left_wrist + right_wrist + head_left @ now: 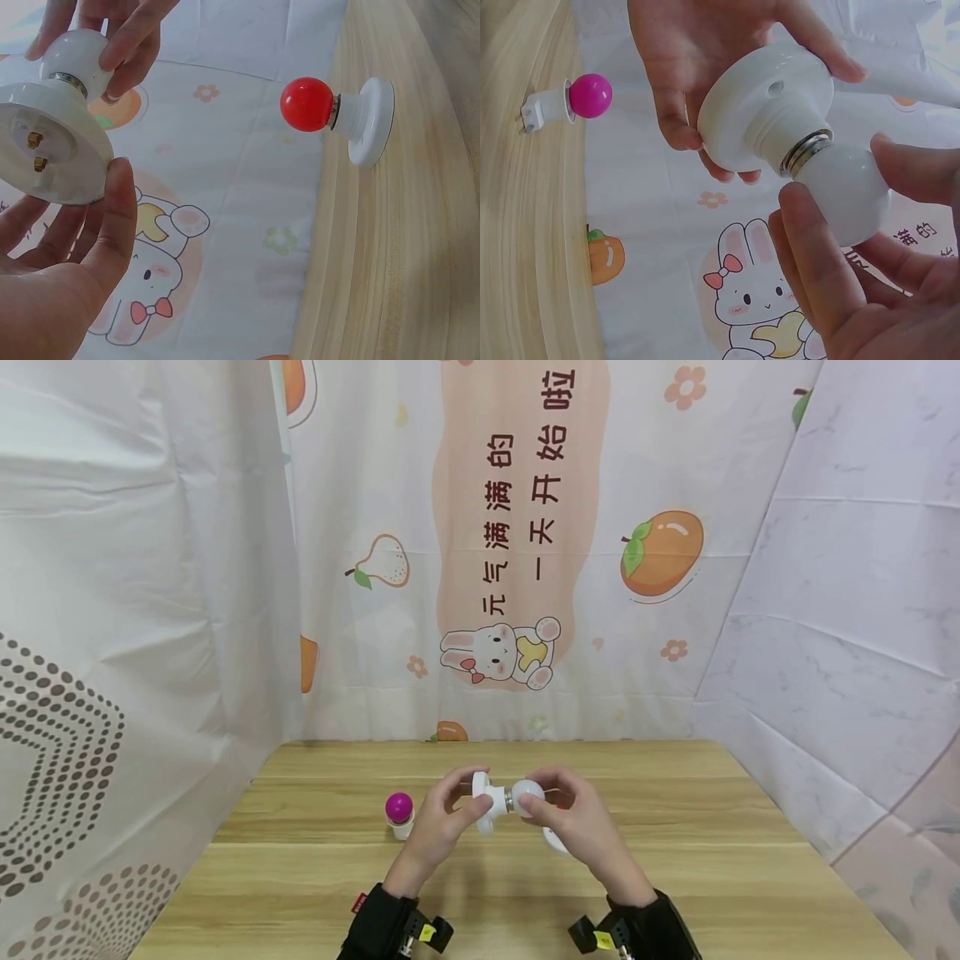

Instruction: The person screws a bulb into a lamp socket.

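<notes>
My left hand (440,821) grips a white lamp holder (482,802) by its round base, thumb on one side and fingers round the other. In the left wrist view the underside of that lamp holder (56,154) shows two brass screws. With thumb and fingers my right hand (583,822) pinches a white light bulb (527,795). The bulb's metal screw cap sits in the mouth of the holder, part of its thread still showing in the right wrist view, where the bulb (847,193) is nearest. Both hands are raised above the wooden table (330,877).
A magenta bulb (399,807) in a white plug-in socket stands on the table left of my left hand. Behind my right hand, a red bulb (306,104) stands in a white round-based holder (373,124). A printed curtain (360,643) hangs behind the table.
</notes>
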The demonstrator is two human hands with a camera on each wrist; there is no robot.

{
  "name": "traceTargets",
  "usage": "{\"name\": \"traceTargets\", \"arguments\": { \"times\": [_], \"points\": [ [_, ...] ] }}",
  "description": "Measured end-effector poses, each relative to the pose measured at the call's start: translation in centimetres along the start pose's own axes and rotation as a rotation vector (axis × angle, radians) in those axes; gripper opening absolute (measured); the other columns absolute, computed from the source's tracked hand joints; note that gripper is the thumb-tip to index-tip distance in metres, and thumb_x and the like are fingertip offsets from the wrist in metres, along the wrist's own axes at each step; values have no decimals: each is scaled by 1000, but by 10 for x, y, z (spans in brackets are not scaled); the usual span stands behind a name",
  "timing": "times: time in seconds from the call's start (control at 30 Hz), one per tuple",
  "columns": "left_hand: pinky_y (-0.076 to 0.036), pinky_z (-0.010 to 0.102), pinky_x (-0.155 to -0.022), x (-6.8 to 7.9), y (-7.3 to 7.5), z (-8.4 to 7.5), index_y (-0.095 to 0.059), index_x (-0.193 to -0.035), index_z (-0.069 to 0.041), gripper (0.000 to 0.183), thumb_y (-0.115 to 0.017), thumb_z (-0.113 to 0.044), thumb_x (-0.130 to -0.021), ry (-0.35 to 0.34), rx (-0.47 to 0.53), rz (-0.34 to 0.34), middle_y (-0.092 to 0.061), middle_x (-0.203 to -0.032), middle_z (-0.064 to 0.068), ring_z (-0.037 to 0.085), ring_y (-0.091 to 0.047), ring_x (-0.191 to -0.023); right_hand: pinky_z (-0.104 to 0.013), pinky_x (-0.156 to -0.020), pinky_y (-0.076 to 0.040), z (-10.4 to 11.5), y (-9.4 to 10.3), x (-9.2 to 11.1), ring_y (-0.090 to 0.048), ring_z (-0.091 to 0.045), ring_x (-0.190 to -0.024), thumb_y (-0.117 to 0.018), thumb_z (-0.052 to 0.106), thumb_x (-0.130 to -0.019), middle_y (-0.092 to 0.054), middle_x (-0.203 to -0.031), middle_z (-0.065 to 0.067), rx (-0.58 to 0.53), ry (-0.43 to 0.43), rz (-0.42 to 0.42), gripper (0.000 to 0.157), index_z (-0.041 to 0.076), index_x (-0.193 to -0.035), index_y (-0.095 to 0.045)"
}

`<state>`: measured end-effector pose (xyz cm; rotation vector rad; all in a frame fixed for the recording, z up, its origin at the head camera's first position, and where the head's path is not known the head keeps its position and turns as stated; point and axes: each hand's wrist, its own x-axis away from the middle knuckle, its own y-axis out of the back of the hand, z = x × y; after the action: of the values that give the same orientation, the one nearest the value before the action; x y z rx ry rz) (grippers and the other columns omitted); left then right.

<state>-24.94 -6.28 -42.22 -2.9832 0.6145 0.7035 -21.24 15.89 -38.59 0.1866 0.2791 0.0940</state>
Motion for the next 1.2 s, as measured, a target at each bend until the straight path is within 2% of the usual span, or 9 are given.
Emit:
{"name": "traceTargets", "arguments": {
  "times": [0.17,0.27,0.4,0.53,0.8,0.87,1.2],
  "points": [
    [-49,37,-92,0,1,1,-58,-139,-10,41,-63,-24,-101,11,0,0,-58,-127,17,30,-54,-115,-32,-80,-56,-2,-1,0,-61,-24,-109,-79,25,-91,-67,-116,-7,153,54,-59,37,7,-120,-66],
    [-49,36,-92,0,1,1,-58,-139,-10,41,-63,-25,-101,15,-1,0,-58,-128,17,30,-54,-115,-33,-76,-59,-4,-4,0,-62,-24,-110,-76,16,-93,-64,-121,-11,115,169,-56,35,3,-122,-64],
    [-49,36,-91,0,1,-1,-58,-140,-10,42,-63,-26,-101,27,0,-3,-58,-128,19,29,-54,-115,-35,-70,-62,-7,-6,0,-64,-20,-104,-73,2,-93,-61,-121,-15,59,342,-39,20,3,-112,-68],
    [-51,35,-90,-1,1,-2,-58,-140,-9,42,-62,-26,-101,39,5,-7,-59,-127,17,28,-54,-115,-33,-73,-61,-8,-4,0,-64,-16,-106,-72,-1,-92,-61,-122,-15,63,421,-8,18,4,-109,-72],
    [-54,34,-88,0,3,-3,-58,-139,-8,42,-62,-26,-101,66,34,-20,-59,-124,14,27,-56,-111,-35,-86,-59,-13,10,1,-59,-16,-118,-69,-10,-90,-52,-136,-28,88,476,183,42,-2,-131,-64],
    [-54,35,-88,0,3,-4,-57,-139,-8,42,-61,-26,-101,65,37,-16,-58,-124,13,27,-56,-110,-35,-88,-58,-13,12,1,-58,-15,-120,-68,-12,-90,-51,-138,-27,98,477,207,44,-2,-133,-63],
    [-54,34,-89,1,4,-4,-56,-141,-8,43,-60,-26,-102,78,53,-8,-58,-124,14,26,-57,-109,-32,-81,-60,-11,11,2,-59,-18,-118,-68,-14,-89,-55,-138,-19,177,489,182,47,2,-133,-65]
  ]
}}
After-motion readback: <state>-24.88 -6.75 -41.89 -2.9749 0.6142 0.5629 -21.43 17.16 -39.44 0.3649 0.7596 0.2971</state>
